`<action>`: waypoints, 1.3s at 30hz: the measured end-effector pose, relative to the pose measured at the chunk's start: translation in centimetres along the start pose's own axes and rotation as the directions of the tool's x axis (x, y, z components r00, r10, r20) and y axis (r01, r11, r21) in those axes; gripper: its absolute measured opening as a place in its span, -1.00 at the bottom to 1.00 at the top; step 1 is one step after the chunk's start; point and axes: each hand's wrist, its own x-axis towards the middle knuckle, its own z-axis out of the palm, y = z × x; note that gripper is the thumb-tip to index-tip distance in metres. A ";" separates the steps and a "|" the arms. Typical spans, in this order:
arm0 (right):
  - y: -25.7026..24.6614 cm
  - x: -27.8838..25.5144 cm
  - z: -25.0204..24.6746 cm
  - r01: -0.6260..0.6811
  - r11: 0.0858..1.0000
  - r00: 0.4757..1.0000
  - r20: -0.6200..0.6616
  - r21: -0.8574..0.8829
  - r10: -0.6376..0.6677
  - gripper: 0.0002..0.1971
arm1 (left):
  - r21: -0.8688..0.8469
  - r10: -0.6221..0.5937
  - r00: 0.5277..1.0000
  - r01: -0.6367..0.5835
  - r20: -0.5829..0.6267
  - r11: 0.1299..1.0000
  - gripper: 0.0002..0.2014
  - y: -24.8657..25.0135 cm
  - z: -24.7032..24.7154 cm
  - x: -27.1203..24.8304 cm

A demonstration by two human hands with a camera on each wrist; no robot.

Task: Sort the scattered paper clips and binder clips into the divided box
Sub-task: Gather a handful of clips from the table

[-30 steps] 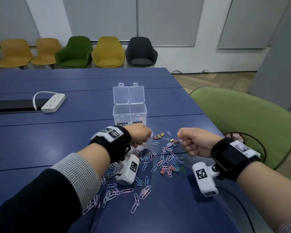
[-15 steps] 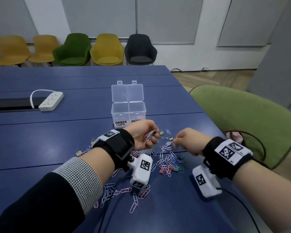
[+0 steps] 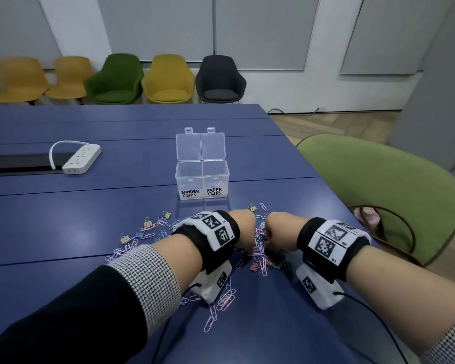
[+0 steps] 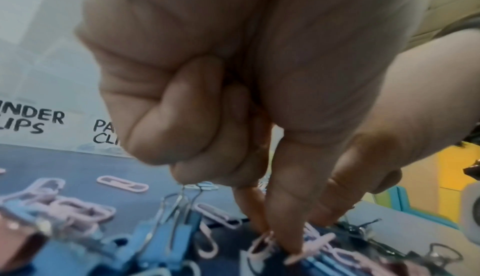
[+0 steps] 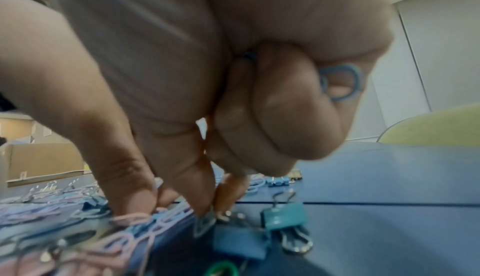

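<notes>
Two-part box (image 3: 202, 177), paper clips (image 3: 217, 184) inside right

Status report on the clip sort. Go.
Left hand down in the pile, fingers pinching a pink paper clip. Right hand palming a blue paper clip, picking another. Divided box open, unobstructed.

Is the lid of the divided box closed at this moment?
No, in the head view the clear lid stands open behind the divided box, with both labelled compartments uncovered.
</notes>
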 end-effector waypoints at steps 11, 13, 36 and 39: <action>1.2 -0.6 0.0 0.050 0.982 0.998 -0.053 0.182 -0.041 -0.65 | -0.434 -0.066 0.998 0.059 0.000 0.899 -0.77 -2.2 -0.9 -1.0; 2.0 -0.9 -0.3 0.047 0.909 0.999 -0.035 0.414 -0.036 -0.77 | -0.889 -0.029 0.997 0.077 0.072 0.452 -0.74 -3.9 -1.7 -1.1; 0.8 1.9 -1.4 -0.139 -0.178 0.972 0.100 0.974 -0.211 -0.83 | -0.969 -0.104 0.987 0.140 0.120 0.202 -0.71 -10.0 -3.8 -1.9; 0.2 3.4 -3.2 -0.138 -0.044 0.972 0.127 0.989 -0.197 -0.70 | -1.000 -0.184 0.983 -0.012 -0.013 0.006 -0.63 -10.7 -6.5 -0.7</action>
